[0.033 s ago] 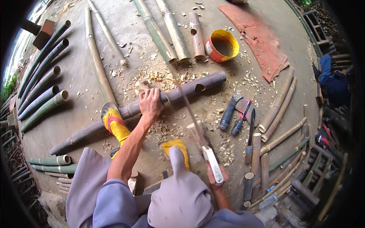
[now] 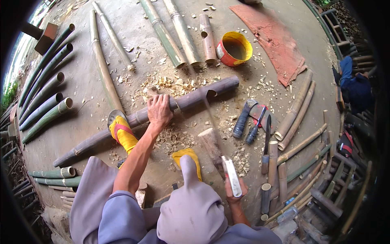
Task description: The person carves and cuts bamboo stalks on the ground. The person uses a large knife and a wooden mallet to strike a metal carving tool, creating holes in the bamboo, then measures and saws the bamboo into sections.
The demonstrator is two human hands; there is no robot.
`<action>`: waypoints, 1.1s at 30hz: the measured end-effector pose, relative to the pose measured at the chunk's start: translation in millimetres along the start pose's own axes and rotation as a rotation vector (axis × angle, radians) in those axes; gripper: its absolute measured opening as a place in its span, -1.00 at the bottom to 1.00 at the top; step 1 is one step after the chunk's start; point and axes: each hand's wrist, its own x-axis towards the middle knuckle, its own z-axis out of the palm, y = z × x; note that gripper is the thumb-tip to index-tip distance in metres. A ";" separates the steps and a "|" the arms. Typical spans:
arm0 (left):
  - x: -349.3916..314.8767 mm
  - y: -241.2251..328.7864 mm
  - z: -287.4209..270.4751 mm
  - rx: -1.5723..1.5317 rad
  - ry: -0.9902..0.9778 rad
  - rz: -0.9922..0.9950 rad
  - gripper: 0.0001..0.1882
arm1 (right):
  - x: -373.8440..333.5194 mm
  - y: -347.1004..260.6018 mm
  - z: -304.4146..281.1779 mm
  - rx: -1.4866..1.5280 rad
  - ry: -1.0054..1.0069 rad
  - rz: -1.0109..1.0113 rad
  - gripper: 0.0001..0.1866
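A dark purplish bamboo pole [image 2: 189,100] lies slantwise across the floor, with a hole cut near its upper right end. My left hand [image 2: 159,110] is closed over the middle of it. Left of that hand, a foot in a yellow sock [image 2: 125,136] with a sandal strap presses on the pole. My right hand [image 2: 237,192] grips the white handle of a handsaw [image 2: 232,179]. Its thin blade, blurred by motion, crosses the pole just left of the hole; whether it touches, I cannot tell. Beneath the blade lies a short log [image 2: 211,142].
A yellow-red bucket [image 2: 226,57] of dark liquid stands beyond the pole, beside cut bamboo [image 2: 183,34]. To the right are a hatchet [image 2: 243,120], a chisel-like tool [image 2: 256,130] and a knife [image 2: 267,142]. Green bamboo poles [image 2: 48,118] lie left; shavings litter the floor. Another person [image 2: 355,87] is far right.
The saw and my right hand have shifted slightly to the right, so the blade crosses the pole nearer the hole. My left hand keeps its hold on the bamboo pole.
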 end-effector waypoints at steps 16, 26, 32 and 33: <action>54.7 -120.0 -218.5 0.116 -0.563 0.079 -0.47 | -80.9 221.3 -219.5 -1.013 0.429 0.455 -0.62; -44.7 -105.8 -245.8 0.135 -0.701 0.128 -0.44 | -72.7 197.7 -183.4 -1.051 -0.021 0.740 -0.47; -88.6 -130.1 -146.5 0.023 -0.466 -0.105 -0.19 | 15.9 137.6 -131.8 -0.757 0.026 0.194 -0.48; -86.8 -135.1 -125.1 0.020 -0.465 -0.103 -0.16 | 34.1 133.1 -117.6 -0.685 0.012 0.107 -0.48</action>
